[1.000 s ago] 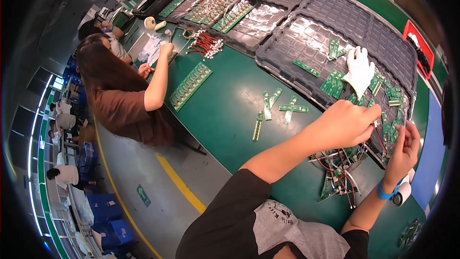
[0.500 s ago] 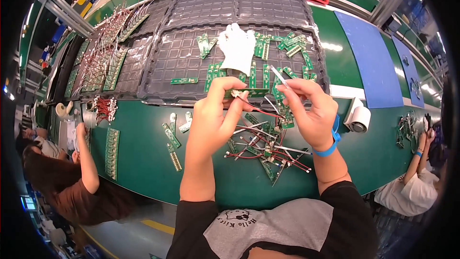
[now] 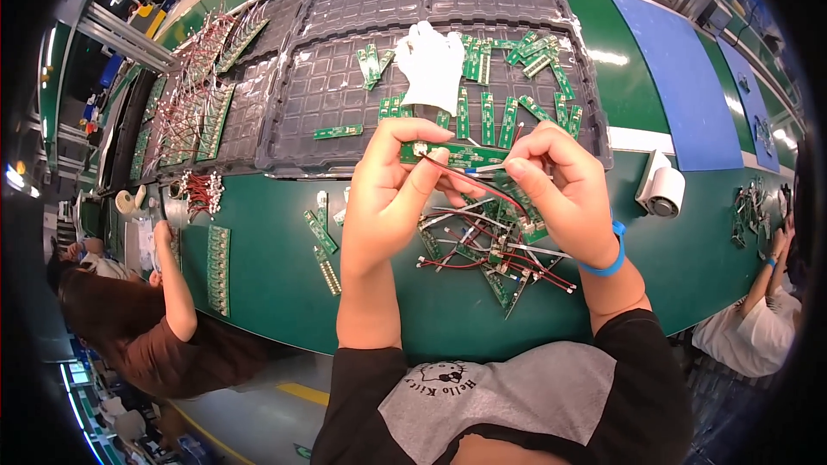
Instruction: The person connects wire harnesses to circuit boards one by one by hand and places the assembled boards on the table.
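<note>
My left hand pinches the left end of a narrow green circuit board, thumb in front. A red and black wire lead runs from a white connector at that end and hangs toward the right. My right hand is closed on a thin white flat cable between thumb and index finger. Its blue-marked tip lies against or just in front of the board's lower edge; whether it is seated there I cannot tell. Below both hands lies a tangled pile of boards and wires on the green bench.
A black compartmented tray behind my hands bears loose boards and a white glove. Wired boards stand at its left. A small white fan-like device and a blue mat are at right. Co-workers sit on both sides.
My right hand has brought the flat cable from a raised tilt down to the board, nearly level. The board has turned to show more of its face. The whole view has shifted slightly.
</note>
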Demonstrator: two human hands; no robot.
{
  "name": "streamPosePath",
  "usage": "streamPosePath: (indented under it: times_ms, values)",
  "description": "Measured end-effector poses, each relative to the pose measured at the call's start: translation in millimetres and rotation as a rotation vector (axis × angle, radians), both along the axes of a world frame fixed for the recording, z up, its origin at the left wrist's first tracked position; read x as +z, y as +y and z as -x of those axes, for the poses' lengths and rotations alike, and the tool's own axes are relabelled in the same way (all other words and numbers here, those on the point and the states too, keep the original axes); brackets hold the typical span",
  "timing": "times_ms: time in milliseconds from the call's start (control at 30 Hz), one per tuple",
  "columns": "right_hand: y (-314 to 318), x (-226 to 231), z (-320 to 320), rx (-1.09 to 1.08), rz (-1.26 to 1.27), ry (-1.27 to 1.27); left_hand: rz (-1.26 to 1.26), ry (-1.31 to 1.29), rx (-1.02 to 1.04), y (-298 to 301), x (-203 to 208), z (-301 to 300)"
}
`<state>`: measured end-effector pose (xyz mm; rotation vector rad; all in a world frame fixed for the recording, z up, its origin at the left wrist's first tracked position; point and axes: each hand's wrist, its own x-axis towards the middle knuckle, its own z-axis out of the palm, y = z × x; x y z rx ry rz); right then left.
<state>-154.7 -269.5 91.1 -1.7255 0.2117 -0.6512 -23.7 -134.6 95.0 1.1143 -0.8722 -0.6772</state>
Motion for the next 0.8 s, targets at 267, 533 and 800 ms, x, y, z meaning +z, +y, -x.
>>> streamPosePath:
  times_ms: [267,533,800]
  values:
    - [3.3,3.5,-2.0,-0.115,0.148,-0.125,0.055,0.025,-0.075,-1.7,-4.8,-0.5]
    - [1.8,3.1,1.1,-0.083,0.128,-0.119,0.092,0.132,-0.220,-5.0,-3.8,5.2]
    - [1.9,5.8,2.6,-0.051,0.111,-0.141,0.081,0.129,-0.241,-5.2,-3.0,7.0]
